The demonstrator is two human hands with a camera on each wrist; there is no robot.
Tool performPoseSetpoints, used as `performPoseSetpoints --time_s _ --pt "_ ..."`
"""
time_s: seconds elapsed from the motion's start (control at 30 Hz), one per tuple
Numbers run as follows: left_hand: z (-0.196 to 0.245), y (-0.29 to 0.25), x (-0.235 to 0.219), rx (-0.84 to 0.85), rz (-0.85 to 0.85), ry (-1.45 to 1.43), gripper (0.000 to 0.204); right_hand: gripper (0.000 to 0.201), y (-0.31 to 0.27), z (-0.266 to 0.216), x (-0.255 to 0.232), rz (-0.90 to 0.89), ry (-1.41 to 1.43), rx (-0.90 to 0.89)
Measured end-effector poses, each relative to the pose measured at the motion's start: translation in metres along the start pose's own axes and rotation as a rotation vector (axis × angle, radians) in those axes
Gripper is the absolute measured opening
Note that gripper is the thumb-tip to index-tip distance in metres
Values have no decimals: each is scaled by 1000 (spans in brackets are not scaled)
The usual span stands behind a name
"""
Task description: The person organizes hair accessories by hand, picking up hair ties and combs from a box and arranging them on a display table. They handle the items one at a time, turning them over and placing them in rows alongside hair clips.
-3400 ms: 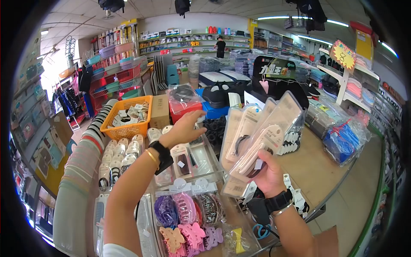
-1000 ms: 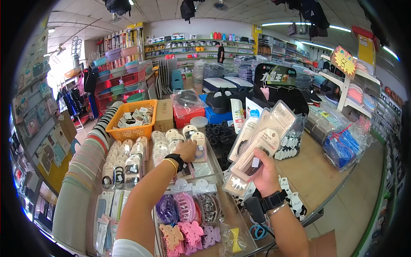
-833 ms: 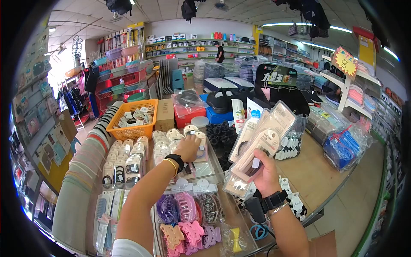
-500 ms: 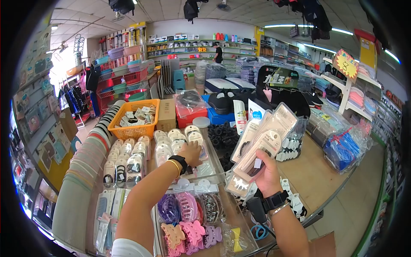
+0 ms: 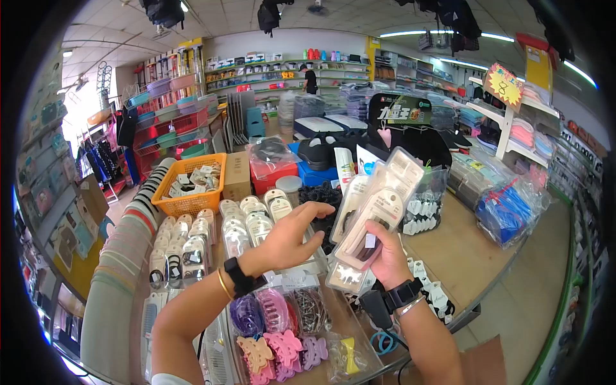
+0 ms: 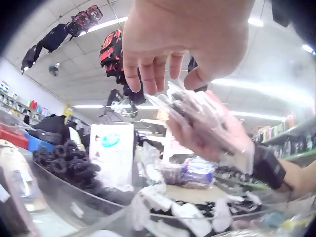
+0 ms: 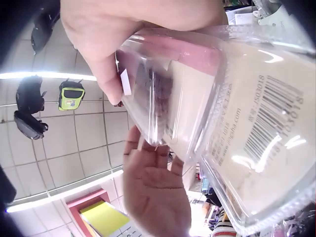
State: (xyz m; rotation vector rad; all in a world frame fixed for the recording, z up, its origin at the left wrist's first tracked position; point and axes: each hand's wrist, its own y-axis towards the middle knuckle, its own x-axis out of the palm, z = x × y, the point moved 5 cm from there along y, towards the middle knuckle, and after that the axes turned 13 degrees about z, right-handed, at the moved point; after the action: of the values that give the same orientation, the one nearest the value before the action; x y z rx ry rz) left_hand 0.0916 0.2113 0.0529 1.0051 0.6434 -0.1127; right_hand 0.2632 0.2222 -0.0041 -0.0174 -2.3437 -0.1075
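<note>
My right hand (image 5: pixel 390 263) grips a fanned bundle of clear blister packs of hair ties (image 5: pixel 378 218), thumb across the front one. In the right wrist view a pack's barcoded back (image 7: pixel 266 123) faces the camera. My left hand (image 5: pixel 289 237) is raised over the display tray, fingers spread toward the bundle, holding nothing. From the left wrist the left fingers (image 6: pixel 148 74) hang just above the bundle's upper edge. Below and behind the left hand stand rows of carded hair-tie packs (image 5: pixel 256 224) in the clear tray.
An orange basket (image 5: pixel 218 186) of small carded goods stands at the back left. Claw clips (image 5: pixel 276 353) lie at the front. Black coiled hair ties (image 5: pixel 317 196) sit behind the tray, and a bagged blue item (image 5: pixel 504 212) lies at right. Headbands (image 5: pixel 122 256) cover the left roll.
My left hand has lifted away from the tray's packs and swung right, its fingers now extended beside the bundle. The right hand keeps its grip on the packs. The head view has shifted slightly.
</note>
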Motion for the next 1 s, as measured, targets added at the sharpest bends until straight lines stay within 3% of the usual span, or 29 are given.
performPoseSetpoints --time_s 0.1,0.17,0.3,0.37,0.4,0.47,0.5,0.57,0.77,0.83,1.0 --pt "18 -3 1 -130 46 -213 46 37 -5 4 9 -71 -103 -12" --pt "28 -3 4 -119 73 -222 49 39 -3 8 8 -112 -123 -7" --pt "27 -9 18 -197 13 -115 64 38 -1 19 4 -125 -307 24" --pt "20 -11 24 -390 -58 -212 68 38 2 21 3 -144 -274 -50" --pt "18 -12 25 -389 -58 -212 68 38 1 21 4 -143 -274 -52" --pt "10 -11 26 -422 47 -424 66 43 0 19 5 -105 -70 21" --pt "6 -11 28 -422 44 -426 66 43 -1 16 5 -102 -70 19" --pt "-1 -9 30 -454 51 -704 61 50 -2 10 10 -129 142 85" --pt "-5 -12 26 -648 16 -953 44 50 4 16 -3 41 87 97" --pt "-12 -14 25 -702 30 -987 40 45 3 13 -1 47 -18 -9" --pt "-69 -7 -3 -798 349 -688 26 39 2 1 -4 119 -35 -72"
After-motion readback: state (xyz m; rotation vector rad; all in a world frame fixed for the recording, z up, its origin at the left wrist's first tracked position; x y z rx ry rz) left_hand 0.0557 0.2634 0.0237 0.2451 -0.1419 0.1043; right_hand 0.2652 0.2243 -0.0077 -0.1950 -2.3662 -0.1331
